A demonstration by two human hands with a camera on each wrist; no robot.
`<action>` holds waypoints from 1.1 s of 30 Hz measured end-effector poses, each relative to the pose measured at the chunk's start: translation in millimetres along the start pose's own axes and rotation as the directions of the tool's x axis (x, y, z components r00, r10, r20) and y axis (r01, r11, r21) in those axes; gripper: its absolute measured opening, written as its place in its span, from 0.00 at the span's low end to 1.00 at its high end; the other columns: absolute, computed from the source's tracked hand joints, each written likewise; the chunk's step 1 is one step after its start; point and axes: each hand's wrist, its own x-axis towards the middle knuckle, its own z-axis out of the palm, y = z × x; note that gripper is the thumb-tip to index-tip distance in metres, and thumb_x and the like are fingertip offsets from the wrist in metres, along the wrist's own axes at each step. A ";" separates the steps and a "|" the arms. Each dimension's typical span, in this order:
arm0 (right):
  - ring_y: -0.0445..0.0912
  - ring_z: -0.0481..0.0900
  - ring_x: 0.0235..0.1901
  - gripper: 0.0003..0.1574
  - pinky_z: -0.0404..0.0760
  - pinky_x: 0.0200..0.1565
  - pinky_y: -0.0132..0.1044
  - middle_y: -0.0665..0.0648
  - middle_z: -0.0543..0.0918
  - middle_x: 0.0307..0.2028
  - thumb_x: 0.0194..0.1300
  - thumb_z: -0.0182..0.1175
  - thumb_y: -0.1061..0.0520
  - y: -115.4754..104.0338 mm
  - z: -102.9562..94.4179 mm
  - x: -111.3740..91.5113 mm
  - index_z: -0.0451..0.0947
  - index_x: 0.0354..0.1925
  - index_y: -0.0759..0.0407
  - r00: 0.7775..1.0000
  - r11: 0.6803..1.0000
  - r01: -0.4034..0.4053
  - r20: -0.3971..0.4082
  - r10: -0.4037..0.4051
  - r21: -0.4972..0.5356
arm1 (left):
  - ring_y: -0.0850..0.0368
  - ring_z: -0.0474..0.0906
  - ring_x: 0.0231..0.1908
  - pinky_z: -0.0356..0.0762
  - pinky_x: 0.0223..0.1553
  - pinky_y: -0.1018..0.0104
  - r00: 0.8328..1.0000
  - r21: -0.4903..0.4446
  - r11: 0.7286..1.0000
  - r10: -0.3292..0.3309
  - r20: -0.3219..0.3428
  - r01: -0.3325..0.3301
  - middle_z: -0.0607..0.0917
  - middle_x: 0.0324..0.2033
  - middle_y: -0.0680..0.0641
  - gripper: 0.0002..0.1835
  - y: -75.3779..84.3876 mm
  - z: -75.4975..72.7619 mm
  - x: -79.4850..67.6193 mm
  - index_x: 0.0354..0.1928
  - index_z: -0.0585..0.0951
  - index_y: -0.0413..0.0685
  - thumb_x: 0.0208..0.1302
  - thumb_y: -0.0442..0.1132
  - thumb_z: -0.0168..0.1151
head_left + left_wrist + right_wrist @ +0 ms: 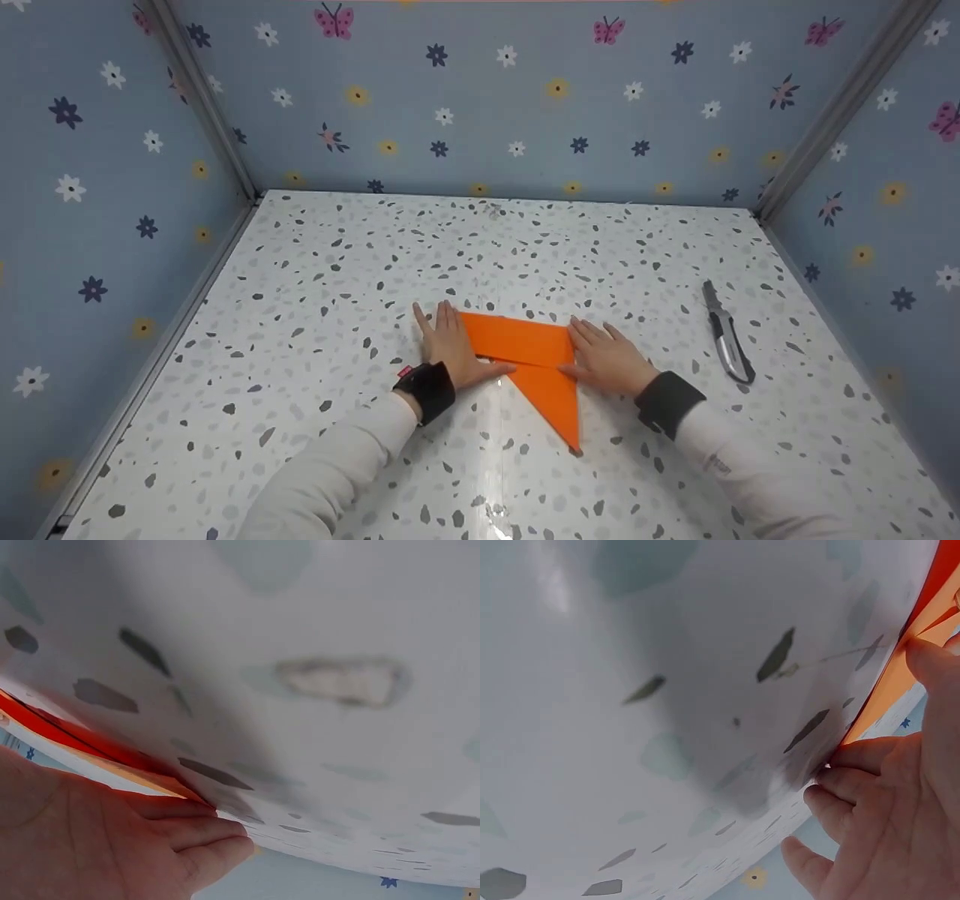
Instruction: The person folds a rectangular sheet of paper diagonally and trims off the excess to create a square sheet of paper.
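A folded sheet of orange paper (pixel 517 341) lies on the speckled table, with a band across its far part and a triangular point (pixel 559 409) reaching toward the near right. My left hand (pixel 454 349) rests at the paper's left edge, fingers extended and thumb stretched along the band's near side. At the opposite edge, my right hand (pixel 611 360) has its straight fingers along the side and its thumb on the paper near the fold line. In the left wrist view, the left fingers (pixel 199 829) touch the paper's edge. The right wrist view shows the right thumb (pixel 926 664) against the orange paper.
A grey and black utility knife (pixel 727 334) lies on the table to the right of the right hand. Flower-patterned panels (pixel 480 97) enclose the white speckled table (pixel 300 300) at the back and both sides.
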 end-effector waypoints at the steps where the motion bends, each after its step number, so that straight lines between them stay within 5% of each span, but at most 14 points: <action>1: 0.60 0.54 0.81 0.53 0.52 0.80 0.63 0.66 0.53 0.81 0.77 0.47 0.32 0.1 0.7 -0.3 0.51 0.79 0.68 1.000 1.000 -0.001 -0.001 0.001 0.003 | 0.41 0.49 0.82 0.41 0.76 0.23 1.000 0.001 1.000 0.000 0.005 0.000 0.54 0.81 0.35 0.80 0.1 -0.1 -0.2 0.80 0.53 0.38 0.39 0.97 0.28; 23: 0.61 0.55 0.80 0.53 0.53 0.79 0.65 0.67 0.55 0.80 0.77 0.49 0.32 1.2 3.7 -2.1 0.52 0.79 0.69 0.999 1.000 0.004 -0.035 -0.003 0.027 | 0.37 0.50 0.82 0.41 0.78 0.27 1.000 -0.085 0.996 0.000 0.014 0.001 0.54 0.80 0.32 0.79 0.1 -2.4 1.1 0.79 0.53 0.34 0.42 0.95 0.38; 33: 0.59 0.52 0.82 0.53 0.49 0.80 0.64 0.65 0.51 0.82 0.78 0.47 0.32 7.3 6.1 -0.2 0.47 0.80 0.67 0.998 0.995 0.066 -0.014 -0.065 0.078 | 0.36 0.47 0.82 0.38 0.79 0.28 1.000 -0.159 0.987 0.017 0.018 -0.014 0.53 0.80 0.30 0.78 -1.2 -0.7 2.3 0.79 0.51 0.31 0.44 0.93 0.43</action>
